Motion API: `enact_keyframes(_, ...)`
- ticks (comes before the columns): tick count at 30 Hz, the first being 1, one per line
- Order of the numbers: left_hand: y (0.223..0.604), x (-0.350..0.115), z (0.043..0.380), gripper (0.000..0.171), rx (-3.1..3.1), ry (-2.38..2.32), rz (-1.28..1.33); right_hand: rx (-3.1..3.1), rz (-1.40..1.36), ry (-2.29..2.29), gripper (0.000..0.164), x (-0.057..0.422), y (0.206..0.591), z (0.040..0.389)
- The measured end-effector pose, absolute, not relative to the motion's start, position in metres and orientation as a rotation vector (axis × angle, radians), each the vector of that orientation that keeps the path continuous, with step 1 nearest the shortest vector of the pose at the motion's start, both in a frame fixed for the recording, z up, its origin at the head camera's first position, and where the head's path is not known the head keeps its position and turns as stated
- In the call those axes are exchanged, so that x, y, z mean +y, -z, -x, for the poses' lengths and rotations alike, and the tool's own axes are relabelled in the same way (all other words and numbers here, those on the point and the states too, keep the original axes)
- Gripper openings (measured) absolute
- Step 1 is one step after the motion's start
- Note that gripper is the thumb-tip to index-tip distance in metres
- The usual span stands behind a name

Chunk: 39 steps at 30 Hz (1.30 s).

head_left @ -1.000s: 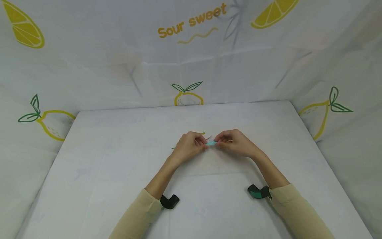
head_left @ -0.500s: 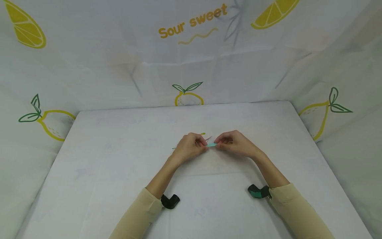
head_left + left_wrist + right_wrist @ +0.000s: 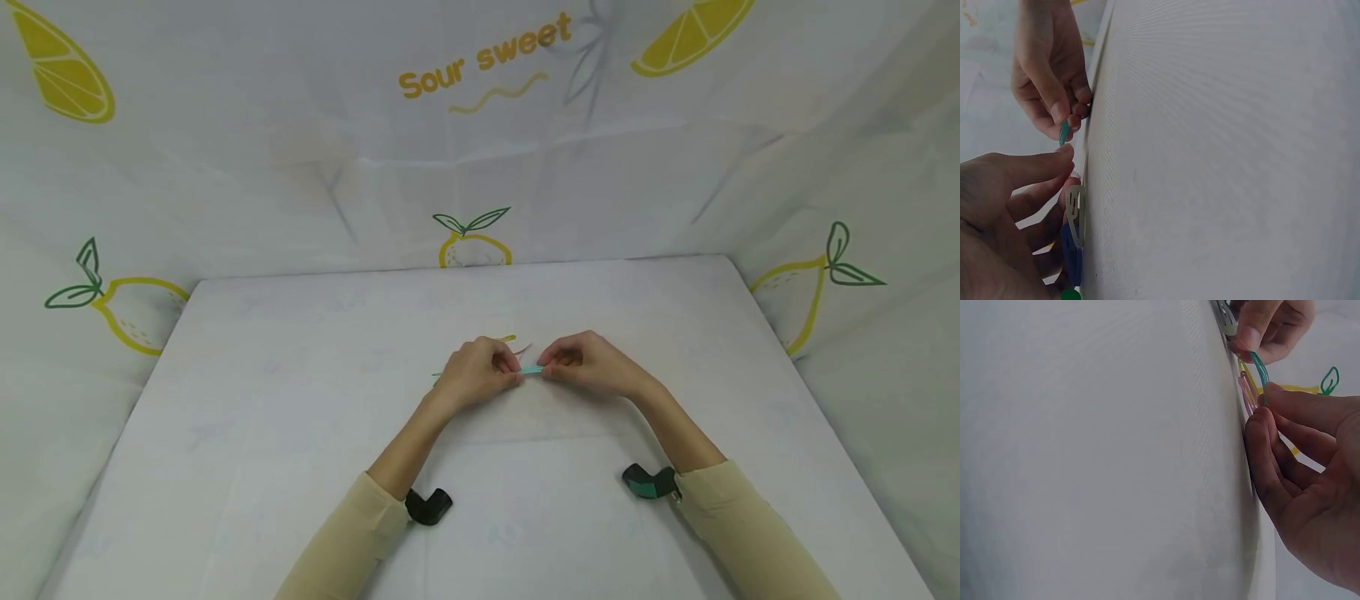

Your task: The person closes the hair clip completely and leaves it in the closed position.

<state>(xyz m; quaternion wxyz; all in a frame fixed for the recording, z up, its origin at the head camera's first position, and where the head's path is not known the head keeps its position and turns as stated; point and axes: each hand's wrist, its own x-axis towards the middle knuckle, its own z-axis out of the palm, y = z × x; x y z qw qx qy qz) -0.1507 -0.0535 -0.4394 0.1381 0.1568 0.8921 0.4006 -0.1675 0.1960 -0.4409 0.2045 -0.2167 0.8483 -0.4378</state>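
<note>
A teal snap hair clip (image 3: 532, 370) is stretched between the two hands over the middle of the table. My left hand (image 3: 477, 372) pinches one end between thumb and fingertip, and my right hand (image 3: 588, 361) pinches the other. In the right wrist view the teal clip (image 3: 1260, 369) looks slightly bowed. Close by the left fingers lie a cream snap clip (image 3: 1076, 215), a blue clip (image 3: 1071, 256) and a round green piece (image 3: 1070, 294). Behind the hands are a pink clip (image 3: 1248, 392) and a yellow clip (image 3: 509, 337), both partly hidden.
The white-covered table (image 3: 300, 433) meets a cloth backdrop (image 3: 285, 200) printed with lemons at the back and sides. A black device (image 3: 428, 507) sits at the left wrist, and a black-and-green one (image 3: 649, 482) at the right.
Both hands have come down slightly toward the person with the teal clip between them. The clip has turned and now shows a narrower face.
</note>
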Motion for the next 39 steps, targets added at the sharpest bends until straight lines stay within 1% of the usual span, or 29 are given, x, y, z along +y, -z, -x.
enact_keyframes(15, 0.4379, -0.0537, 0.1514, 0.008, 2.589, -1.120, -0.446, 2.360, 0.602, 1.201, 0.015, 0.1952, 0.4412, 0.1692)
enact_keyframes(24, 0.4407, -0.0533, 0.1520, 0.008, 2.589, -1.121, -0.458, 2.374, 0.592, 1.186, 0.017, 0.1944, 0.4407, 0.1684)
enact_keyframes(39, 0.4399, -0.0520, 0.1520, 0.009, 2.610, -1.076, -0.453, 2.392, 0.601, 1.173, 0.017, 0.1941, 0.4393, 0.1674)
